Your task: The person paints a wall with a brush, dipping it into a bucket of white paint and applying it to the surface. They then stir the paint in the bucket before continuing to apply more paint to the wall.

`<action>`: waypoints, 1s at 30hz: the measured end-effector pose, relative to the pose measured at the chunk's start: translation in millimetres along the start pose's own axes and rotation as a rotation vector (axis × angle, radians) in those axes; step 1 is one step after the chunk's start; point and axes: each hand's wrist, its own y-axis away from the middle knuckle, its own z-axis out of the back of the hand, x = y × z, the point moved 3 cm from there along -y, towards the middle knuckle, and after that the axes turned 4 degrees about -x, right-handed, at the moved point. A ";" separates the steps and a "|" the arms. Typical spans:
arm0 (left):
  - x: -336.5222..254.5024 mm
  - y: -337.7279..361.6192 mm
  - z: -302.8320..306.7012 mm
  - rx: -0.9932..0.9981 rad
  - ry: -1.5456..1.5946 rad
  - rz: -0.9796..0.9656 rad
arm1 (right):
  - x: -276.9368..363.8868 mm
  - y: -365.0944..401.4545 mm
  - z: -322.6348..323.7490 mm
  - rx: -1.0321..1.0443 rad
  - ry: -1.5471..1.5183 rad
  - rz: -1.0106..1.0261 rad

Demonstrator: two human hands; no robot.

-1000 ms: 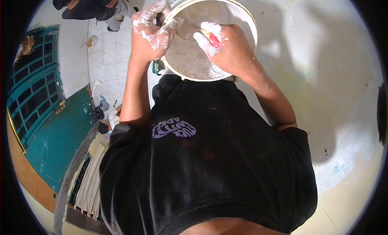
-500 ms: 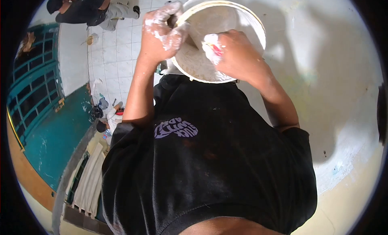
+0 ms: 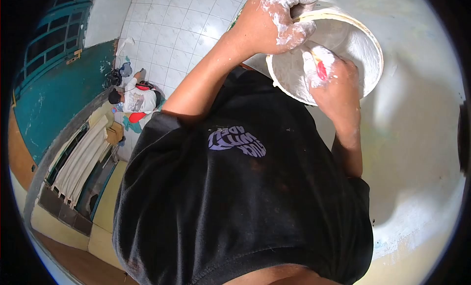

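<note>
A white bucket [image 3: 370,37] with whitish paste smeared over its inner wall is tilted toward me at the top right of the head view. My left hand [image 3: 279,23], coated in white paste, is closed on the bucket's rim at its left side. Inside the bucket's mouth is my right hand [image 3: 336,81], its fingers wrapped round a tool with a red and yellow handle [image 3: 321,67]. White paste covers those fingers too. The tool's working end is hidden inside the bucket.
A person [image 3: 137,98] in a white shirt and dark cap is low on the tiled floor [image 3: 169,45] at the left. Behind them are a green wall [image 3: 64,89] and a barred window [image 3: 56,37]. A pale wall [image 3: 417,123] fills the right side.
The view has turned, so the bucket and both hands appear further right. The right hand has shifted within the bucket. The person in black has left view; the one in white now shows more fully.
</note>
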 end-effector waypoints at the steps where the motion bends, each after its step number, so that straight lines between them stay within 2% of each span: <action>1: -3.0 -0.8 -0.1 -0.007 0.019 0.004 | 0.1 -0.9 1.9 -0.005 0.002 -0.008; 5: -4.2 -1.7 -2.6 -0.061 0.051 -0.030 | -1.7 -0.2 -6.2 0.004 0.050 -0.036; 8: -1.4 -0.5 1.7 0.048 -0.018 0.147 | -1.1 4.3 -10.8 0.022 0.006 -0.023; 10: -5.6 -1.2 0.5 0.014 -0.016 0.117 | -6.4 8.1 -6.7 0.072 0.071 -0.015; 11: -6.2 -2.1 -0.7 -0.001 -0.010 0.098 | -9.0 9.6 -4.0 0.094 0.107 -0.016; 14: 5.0 13.8 -6.0 0.079 -0.293 -0.219 | -13.1 12.1 10.0 0.087 0.132 -0.034; 17: 3.4 12.9 -10.4 -0.028 0.019 -0.110 | -18.7 13.5 18.2 0.045 0.094 -0.068; 18: -3.7 10.0 -10.1 -0.063 -0.011 -0.040 | -19.8 9.9 16.3 0.036 0.007 -0.103; 21: -15.9 -4.8 -6.2 0.109 -0.043 0.144 | -20.9 4.4 2.8 -0.064 -0.008 0.056; 22: -15.3 -5.6 -5.6 0.101 0.014 0.185 | -24.7 5.0 -3.4 -0.097 -0.028 0.117; 25: -11.9 -4.1 -3.9 0.091 0.033 0.168 | -22.0 12.7 -1.5 0.088 0.008 0.016; 30: -14.6 -6.9 -6.7 0.075 0.037 0.210 | -21.5 23.6 17.5 0.013 0.023 -0.036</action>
